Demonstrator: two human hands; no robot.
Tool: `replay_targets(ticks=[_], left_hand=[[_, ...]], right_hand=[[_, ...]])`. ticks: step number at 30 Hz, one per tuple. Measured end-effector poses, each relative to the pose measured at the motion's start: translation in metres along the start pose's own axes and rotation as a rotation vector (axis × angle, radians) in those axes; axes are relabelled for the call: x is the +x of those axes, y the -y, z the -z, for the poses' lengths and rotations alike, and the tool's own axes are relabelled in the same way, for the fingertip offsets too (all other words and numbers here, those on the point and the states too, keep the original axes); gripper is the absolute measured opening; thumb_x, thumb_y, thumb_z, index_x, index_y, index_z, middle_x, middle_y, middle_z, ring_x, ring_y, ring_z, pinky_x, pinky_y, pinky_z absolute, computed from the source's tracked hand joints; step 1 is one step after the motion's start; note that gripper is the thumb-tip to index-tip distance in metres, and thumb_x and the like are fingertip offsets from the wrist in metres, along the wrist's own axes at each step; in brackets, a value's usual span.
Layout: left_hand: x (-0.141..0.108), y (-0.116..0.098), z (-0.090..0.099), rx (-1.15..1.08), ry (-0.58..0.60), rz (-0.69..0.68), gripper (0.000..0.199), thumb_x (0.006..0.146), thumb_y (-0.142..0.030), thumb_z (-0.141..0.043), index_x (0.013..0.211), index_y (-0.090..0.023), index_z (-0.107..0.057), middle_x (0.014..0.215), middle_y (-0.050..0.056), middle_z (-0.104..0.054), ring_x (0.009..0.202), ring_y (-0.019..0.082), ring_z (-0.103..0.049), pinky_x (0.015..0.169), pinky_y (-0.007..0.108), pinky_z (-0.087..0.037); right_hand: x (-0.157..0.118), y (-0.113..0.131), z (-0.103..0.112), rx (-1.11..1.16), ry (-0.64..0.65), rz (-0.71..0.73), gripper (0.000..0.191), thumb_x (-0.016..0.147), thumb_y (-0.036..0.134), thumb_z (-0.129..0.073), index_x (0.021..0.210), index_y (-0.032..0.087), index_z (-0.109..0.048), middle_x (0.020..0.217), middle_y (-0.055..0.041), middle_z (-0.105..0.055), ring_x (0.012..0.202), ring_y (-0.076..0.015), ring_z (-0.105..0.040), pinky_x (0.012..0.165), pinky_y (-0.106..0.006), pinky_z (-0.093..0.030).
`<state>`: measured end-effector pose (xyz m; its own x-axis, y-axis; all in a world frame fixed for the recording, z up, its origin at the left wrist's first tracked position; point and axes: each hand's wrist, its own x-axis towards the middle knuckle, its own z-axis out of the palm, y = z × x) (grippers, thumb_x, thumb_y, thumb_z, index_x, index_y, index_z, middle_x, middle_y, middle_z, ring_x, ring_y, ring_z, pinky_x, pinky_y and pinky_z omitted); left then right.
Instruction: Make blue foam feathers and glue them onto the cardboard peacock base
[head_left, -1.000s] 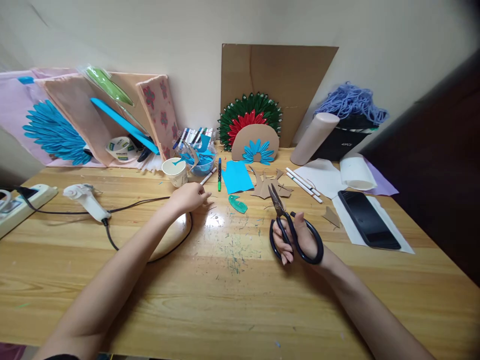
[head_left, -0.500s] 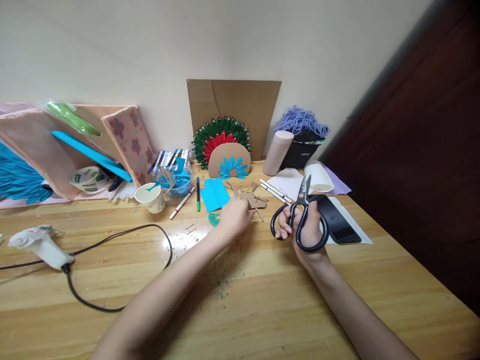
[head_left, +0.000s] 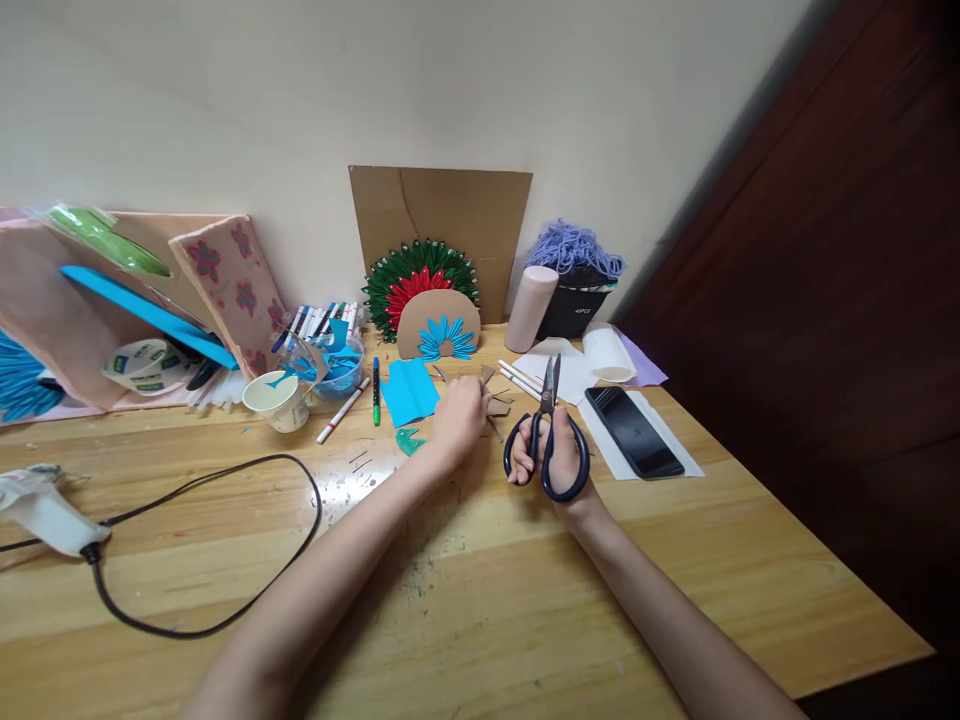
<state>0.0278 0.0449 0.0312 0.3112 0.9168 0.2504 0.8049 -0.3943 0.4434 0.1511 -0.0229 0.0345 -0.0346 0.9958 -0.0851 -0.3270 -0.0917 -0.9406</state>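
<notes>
My right hand (head_left: 561, 462) is wrapped round the dark handles of a pair of scissors (head_left: 550, 385), whose blades point up and stand slightly apart. My left hand (head_left: 461, 415) is closed over cardboard scraps (head_left: 498, 407) on the table; its fingertips are mostly hidden. Beside this hand lie a blue paper piece (head_left: 409, 392) and a green cut-out (head_left: 409, 441). Just behind stands a rounded cardboard piece (head_left: 466, 318) with blue petals, leaning before a green and red petalled fan (head_left: 382, 265).
A paper cup (head_left: 276, 405) and a bowl of blue scraps (head_left: 339, 375) stand left of centre. A glue gun (head_left: 49, 515) with a looping cord lies at far left. On the right are a phone (head_left: 634, 432), a pale bottle (head_left: 532, 308) and several markers. The table edge runs along the right.
The view has turned a little to the right. My right hand has brought the scissors left, nearer my left hand, clear of the phone. My left hand stays at the cardboard scraps, covering more of them.
</notes>
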Motion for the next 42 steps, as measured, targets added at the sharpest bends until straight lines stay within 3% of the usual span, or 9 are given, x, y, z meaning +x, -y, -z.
replay_targets(ticks=[4,7,10,18,25,30,34,37,42], left_hand=[[-0.027,0.009,0.042,-0.126,-0.168,-0.131,0.014,0.089,-0.025,-0.044,0.085,-0.014,-0.052,0.085,0.007,-0.059,0.079,0.018,-0.052,0.069,0.03,-0.04],[-0.041,0.012,0.07,-0.204,-0.129,-0.294,0.01,0.087,-0.024,-0.049,0.083,-0.016,-0.054,0.079,0.004,-0.059,0.072,0.014,-0.051,0.067,0.027,-0.041],[-0.046,0.012,0.087,-0.289,-0.042,-0.404,0.006,0.085,-0.022,-0.053,0.082,-0.016,-0.056,0.077,0.002,-0.06,0.071,0.012,-0.052,0.066,0.025,-0.042],[-0.047,0.011,0.09,-0.22,0.125,-0.421,0.012,0.085,-0.021,-0.052,0.096,-0.019,-0.054,0.084,0.001,-0.062,0.078,0.013,-0.056,0.07,0.025,-0.043],[-0.045,0.013,0.087,-0.158,0.175,-0.433,0.016,0.084,-0.018,-0.051,0.1,-0.02,-0.053,0.082,0.001,-0.063,0.077,0.013,-0.056,0.068,0.025,-0.042],[-0.044,0.015,0.084,-0.31,0.179,-0.257,0.023,0.081,-0.027,-0.057,0.102,-0.018,-0.055,0.084,0.003,-0.065,0.078,0.015,-0.059,0.069,0.027,-0.044],[-0.043,0.017,0.067,-0.617,0.316,-0.001,0.022,0.075,-0.033,-0.063,0.086,-0.015,-0.064,0.081,0.006,-0.068,0.075,0.016,-0.062,0.068,0.027,-0.047],[-0.044,0.014,0.055,-0.855,0.384,0.13,0.02,0.073,-0.031,-0.064,0.082,-0.014,-0.066,0.084,0.007,-0.07,0.078,0.016,-0.063,0.072,0.027,-0.048],[-0.044,0.01,0.058,-0.855,0.319,0.203,0.022,0.072,-0.034,-0.064,0.078,-0.013,-0.067,0.078,0.006,-0.07,0.073,0.015,-0.062,0.067,0.026,-0.048]], right_hand=[[-0.001,-0.006,-0.002,-0.034,0.021,-0.036,0.056,0.066,0.077,-0.042,0.066,0.02,-0.042,0.039,0.0071,-0.042,0.032,-0.0111,-0.045,0.039,-0.028,-0.048],[-0.006,-0.008,-0.005,-0.142,0.034,0.034,0.041,0.071,0.058,-0.057,0.067,0.019,-0.045,0.049,0.0055,-0.047,0.04,-0.0105,-0.05,0.048,-0.028,-0.052],[-0.011,-0.007,-0.007,-0.207,0.064,0.137,0.032,0.075,0.046,-0.061,0.066,0.018,-0.048,0.059,0.0022,-0.053,0.048,-0.011,-0.054,0.054,-0.028,-0.053],[-0.011,-0.005,-0.006,-0.201,-0.025,0.189,0.027,0.073,0.041,-0.064,0.083,0.018,-0.055,0.068,0.0005,-0.06,0.049,-0.0114,-0.056,0.059,-0.033,-0.056],[-0.014,-0.006,-0.006,-0.375,-0.023,0.223,0.02,0.075,0.036,-0.064,0.079,0.017,-0.058,0.068,-0.0017,-0.062,0.057,-0.0129,-0.059,0.06,-0.029,-0.053],[-0.015,-0.006,-0.008,-0.384,-0.08,0.233,0.021,0.074,0.036,-0.064,0.077,0.017,-0.059,0.064,-0.0018,-0.062,0.059,-0.0152,-0.061,0.063,-0.031,-0.054],[-0.014,-0.006,-0.007,-0.345,-0.174,0.261,0.022,0.073,0.036,-0.066,0.078,0.017,-0.059,0.074,-0.0046,-0.066,0.059,-0.015,-0.063,0.062,-0.031,-0.054],[-0.014,-0.007,-0.006,-0.357,-0.185,0.267,0.022,0.072,0.037,-0.066,0.079,0.017,-0.059,0.068,-0.0029,-0.065,0.059,-0.0156,-0.063,0.061,-0.031,-0.054],[-0.015,-0.007,-0.006,-0.4,-0.154,0.257,0.023,0.073,0.038,-0.065,0.08,0.017,-0.058,0.064,-0.002,-0.063,0.057,-0.0153,-0.063,0.058,-0.029,-0.053]])
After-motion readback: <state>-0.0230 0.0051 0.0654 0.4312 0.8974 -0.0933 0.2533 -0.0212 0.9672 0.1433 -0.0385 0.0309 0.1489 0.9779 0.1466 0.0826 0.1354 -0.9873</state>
